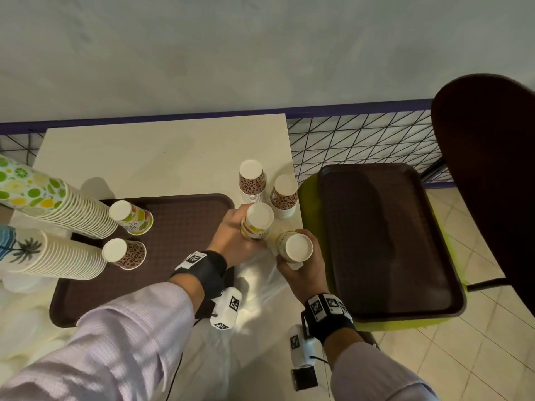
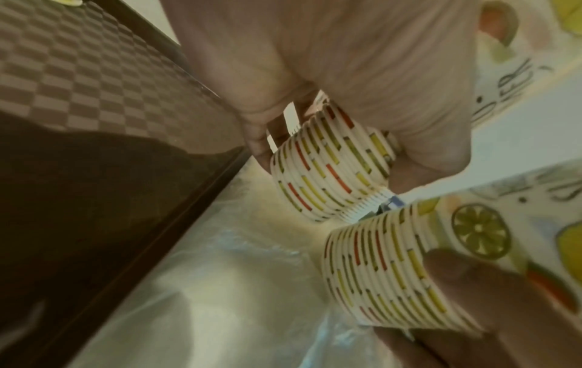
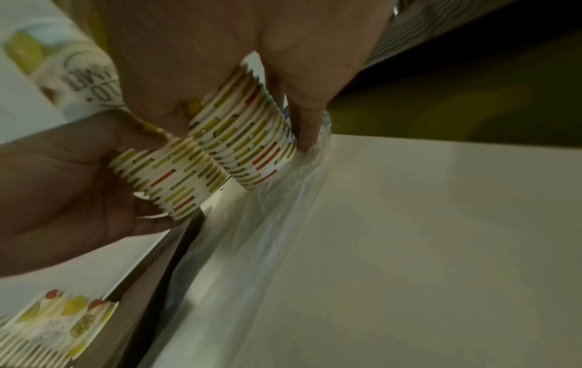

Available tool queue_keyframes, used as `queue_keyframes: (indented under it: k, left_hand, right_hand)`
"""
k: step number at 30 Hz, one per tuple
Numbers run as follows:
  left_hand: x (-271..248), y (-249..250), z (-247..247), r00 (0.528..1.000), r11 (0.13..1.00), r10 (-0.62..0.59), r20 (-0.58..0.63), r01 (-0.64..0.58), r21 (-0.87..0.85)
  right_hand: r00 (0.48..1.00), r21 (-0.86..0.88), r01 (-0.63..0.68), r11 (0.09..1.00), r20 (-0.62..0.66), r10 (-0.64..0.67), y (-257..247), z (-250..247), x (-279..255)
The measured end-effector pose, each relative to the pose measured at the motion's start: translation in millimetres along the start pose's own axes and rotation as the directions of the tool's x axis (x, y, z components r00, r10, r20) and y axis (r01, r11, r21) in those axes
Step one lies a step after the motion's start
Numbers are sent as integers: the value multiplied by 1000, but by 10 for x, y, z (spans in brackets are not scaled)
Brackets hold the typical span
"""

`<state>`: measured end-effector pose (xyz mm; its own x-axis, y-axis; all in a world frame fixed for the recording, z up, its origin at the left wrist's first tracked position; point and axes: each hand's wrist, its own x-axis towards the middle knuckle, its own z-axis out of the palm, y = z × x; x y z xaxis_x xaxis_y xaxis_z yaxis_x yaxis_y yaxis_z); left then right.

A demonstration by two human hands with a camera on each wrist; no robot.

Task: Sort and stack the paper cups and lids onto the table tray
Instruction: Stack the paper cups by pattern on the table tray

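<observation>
Head view: left hand (image 1: 231, 237), right hand (image 1: 304, 270) each grip fruit-print cup stacks; fingertips hidden.

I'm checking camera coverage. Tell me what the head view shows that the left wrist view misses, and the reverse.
Head view only: two leopard-print cup stacks on the table, a second tray on the green chair.

Left wrist only: the ribbed rims of the fruit-print cup stack seen from beneath.

Both: left hand and right hand each gripping a fruit-print stack beside the table tray.
</observation>
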<state>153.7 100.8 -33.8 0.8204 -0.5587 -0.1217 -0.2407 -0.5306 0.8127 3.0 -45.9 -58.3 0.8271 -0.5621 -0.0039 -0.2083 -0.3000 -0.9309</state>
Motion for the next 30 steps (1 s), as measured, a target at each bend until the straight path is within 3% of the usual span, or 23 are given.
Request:
queue_keyframes:
  k: [4, 8, 11, 14, 20, 30]
  left_hand:
    - [-188, 11, -181, 993, 984, -113, -20, 110, -140]
    - [-440, 179, -398, 982, 914, -188, 20, 182, -362]
    - [-701, 399, -614, 978, 855, -206, -34, 163, -493]
    - [-998, 508, -817, 973, 815, -217, -78, 137, -563]
    - [-1492, 404, -1261, 941, 805, -243, -234, 61, -590]
    - [-2067, -87, -1997, 849, 838, -345, -401, 86, -538]
  right_hand:
    - [1000, 98, -24, 995, -4, 24, -32, -94, 25]
    - [998, 199, -66, 978, 16, 65, -130, -178, -2]
    - [987, 265, -136, 955, 119, 108, -327, -177, -46]
    - [962, 261, -131, 956, 267, 59, -634, -111, -78]
    - [885, 275, -161, 948, 466, 15, -1055, 395, -5]
    - [846, 229, -107, 967, 532, -32, -1809, 1628, 378]
